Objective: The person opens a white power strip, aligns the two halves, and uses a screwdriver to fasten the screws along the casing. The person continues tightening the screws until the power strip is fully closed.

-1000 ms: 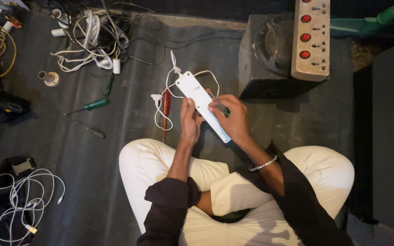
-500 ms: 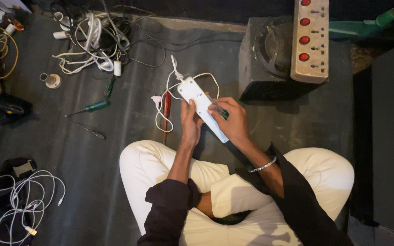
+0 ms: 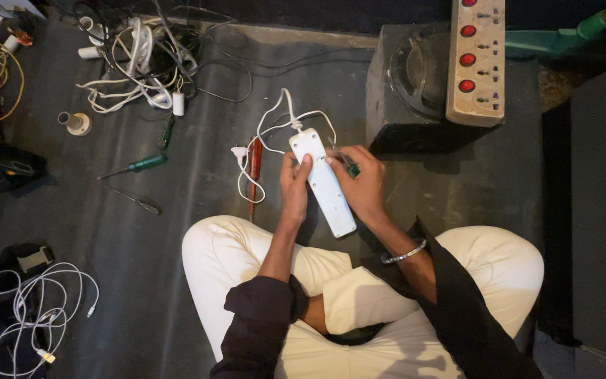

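Note:
I hold a white power strip [image 3: 324, 184] back side up over my crossed legs, its white cable [image 3: 280, 116] curling away on the floor. My left hand [image 3: 294, 184] grips the strip's left edge with the thumb on its back. My right hand [image 3: 359, 181] supports the right edge and also holds a small green-handled screwdriver [image 3: 351, 168], whose tip rests near the strip's upper end. A red-handled screwdriver [image 3: 254, 163] lies on the floor just left of my left hand.
A green screwdriver [image 3: 142, 165] and a thin metal tool [image 3: 133, 200] lie at left. Tangled white cables [image 3: 135, 67] sit at upper left, more cable [image 3: 33, 302] at lower left. A beige extension board with red switches [image 3: 475, 60] rests on a dark box [image 3: 415, 91].
The strip and both hands have barely shifted; my right hand has brought the small screwdriver slightly closer to the strip's upper end.

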